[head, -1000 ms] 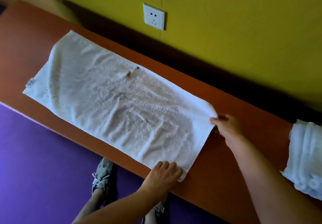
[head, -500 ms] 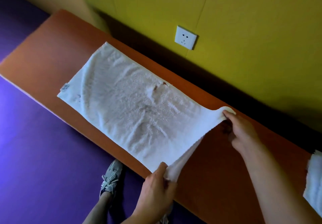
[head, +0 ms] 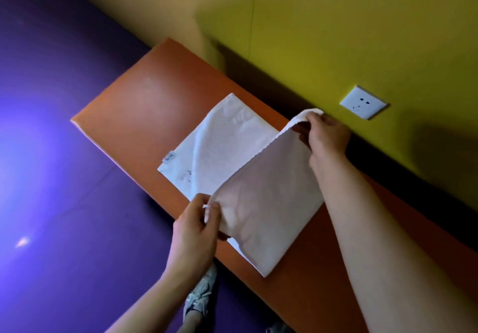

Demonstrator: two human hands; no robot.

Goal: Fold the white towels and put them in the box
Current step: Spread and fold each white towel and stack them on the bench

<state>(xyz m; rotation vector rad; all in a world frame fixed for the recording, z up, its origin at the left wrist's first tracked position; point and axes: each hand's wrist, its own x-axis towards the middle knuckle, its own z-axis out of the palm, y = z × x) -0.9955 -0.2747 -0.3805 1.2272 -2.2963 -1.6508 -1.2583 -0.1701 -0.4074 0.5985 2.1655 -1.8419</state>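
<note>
A white towel [head: 222, 151] lies on the orange table [head: 144, 107], its right half lifted and arched over toward the left. My left hand [head: 194, 229] pinches the towel's near right corner at the table's front edge. My right hand [head: 326, 136] pinches the far right corner, held up above the table near the wall. The towel's left end with a small label stays flat on the table. No box is in view.
A yellow wall with a white socket [head: 363, 102] runs behind the table. Purple floor [head: 64, 177] lies to the left and front. My shoe [head: 201, 299] shows below the table's front edge.
Both hands have lifted the towel's right end and carried it leftward over the rest. The view swung right-to-left, and the folded pile at the right edge has left the frame.
</note>
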